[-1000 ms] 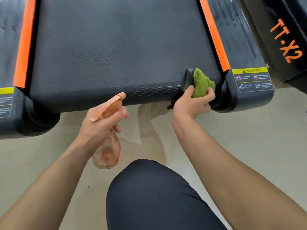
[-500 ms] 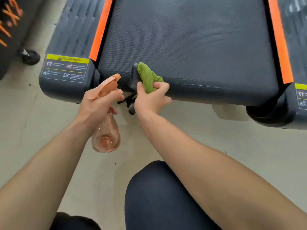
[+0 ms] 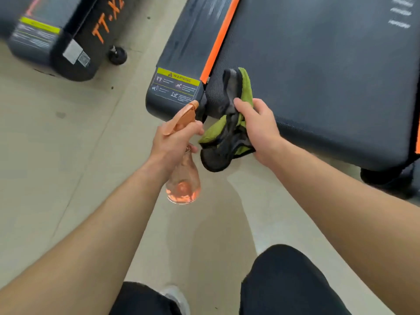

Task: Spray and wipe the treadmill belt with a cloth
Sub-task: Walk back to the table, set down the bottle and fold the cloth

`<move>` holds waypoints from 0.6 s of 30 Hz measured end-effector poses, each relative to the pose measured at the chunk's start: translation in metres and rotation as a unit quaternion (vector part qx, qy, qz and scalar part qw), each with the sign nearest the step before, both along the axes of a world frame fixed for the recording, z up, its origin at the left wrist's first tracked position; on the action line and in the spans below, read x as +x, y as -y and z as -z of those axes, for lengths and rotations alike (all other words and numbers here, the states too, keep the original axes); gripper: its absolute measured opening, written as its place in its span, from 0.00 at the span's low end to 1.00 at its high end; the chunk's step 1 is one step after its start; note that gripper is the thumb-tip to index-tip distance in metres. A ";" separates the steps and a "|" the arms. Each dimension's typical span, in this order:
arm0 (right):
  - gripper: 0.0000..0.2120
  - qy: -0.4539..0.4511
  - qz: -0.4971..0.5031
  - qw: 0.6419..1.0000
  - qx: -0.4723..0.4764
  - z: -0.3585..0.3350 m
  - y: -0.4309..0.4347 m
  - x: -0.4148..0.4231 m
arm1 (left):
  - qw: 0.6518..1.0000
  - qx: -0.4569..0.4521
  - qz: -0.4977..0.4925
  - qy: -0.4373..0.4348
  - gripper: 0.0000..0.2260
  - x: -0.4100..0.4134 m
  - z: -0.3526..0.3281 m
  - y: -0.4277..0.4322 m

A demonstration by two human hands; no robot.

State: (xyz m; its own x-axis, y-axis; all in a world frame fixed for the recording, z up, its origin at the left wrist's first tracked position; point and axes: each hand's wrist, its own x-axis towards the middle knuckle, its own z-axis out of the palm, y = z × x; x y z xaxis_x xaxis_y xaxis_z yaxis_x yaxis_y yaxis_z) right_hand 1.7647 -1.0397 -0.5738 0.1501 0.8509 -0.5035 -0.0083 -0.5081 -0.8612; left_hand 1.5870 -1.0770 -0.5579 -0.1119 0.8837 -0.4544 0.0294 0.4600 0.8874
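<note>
**At the belt's near left corner: cloth down, bottle ready**

Off to the far left stands a second treadmill [image 3: 56, 42] with a small wheel [image 3: 117, 55], well apart from our work. Then comes pale floor [image 3: 56, 155], and after it the warning label [image 3: 176, 86] on the end of the side rail [image 3: 195, 42], with an orange strip [image 3: 219, 42] running along the belt's edge.

Our left hand [image 3: 172, 144] is curled round the neck of the spray bottle [image 3: 183, 185]. Its nozzle is aimed toward that corner, and a little pink liquid sits in the bottom. Just beside it, our right hand [image 3: 261, 130] grips the cloth [image 3: 225, 142], thumb on top and fingers wrapped under. One fold lies on the corner of the belt [image 3: 329, 76] and the rest hangs bunched off the near edge. The belt runs wide and dark to the right.

We judge the step in hand to be wiping this corner, with most of the belt yet to cover. To do it well, we should:

- Open the bunched cloth out so a flat face meets the surface, rather than a wad.
- Gather the hanging tail so it cannot snag in the gap by the rail.
- Mist the belt itself, not the label.
- Draw the cloth across in overlapping passes toward the right edge, with even pressure.
- Turn to a fresh green side once one face darkens.
</note>
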 end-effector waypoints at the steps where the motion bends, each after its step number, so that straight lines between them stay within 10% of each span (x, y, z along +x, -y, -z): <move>1: 0.12 0.004 -0.004 1.000 -0.002 -0.011 0.005 -0.001 | 1.000 -0.014 0.002 -0.008 0.15 -0.002 -0.014 0.005; 9: 0.15 0.064 -0.107 0.991 -0.039 -0.180 0.039 -0.030 | 0.998 -0.050 -0.045 -0.013 0.01 -0.020 -0.172 0.044; 18: 0.13 0.113 -0.263 0.957 -0.051 -0.427 0.059 -0.091 | 0.994 -0.003 -0.111 -0.008 0.10 -0.079 -0.400 0.092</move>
State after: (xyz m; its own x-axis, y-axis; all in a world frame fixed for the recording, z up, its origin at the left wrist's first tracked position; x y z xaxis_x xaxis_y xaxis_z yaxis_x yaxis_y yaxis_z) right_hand 1.6734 -1.0983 -0.1468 -0.1701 0.7871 -0.5929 0.4521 -0.4723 -0.7567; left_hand 1.5082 -1.1692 -0.1578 -0.3114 0.8336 -0.4563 -0.0599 0.4620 0.8849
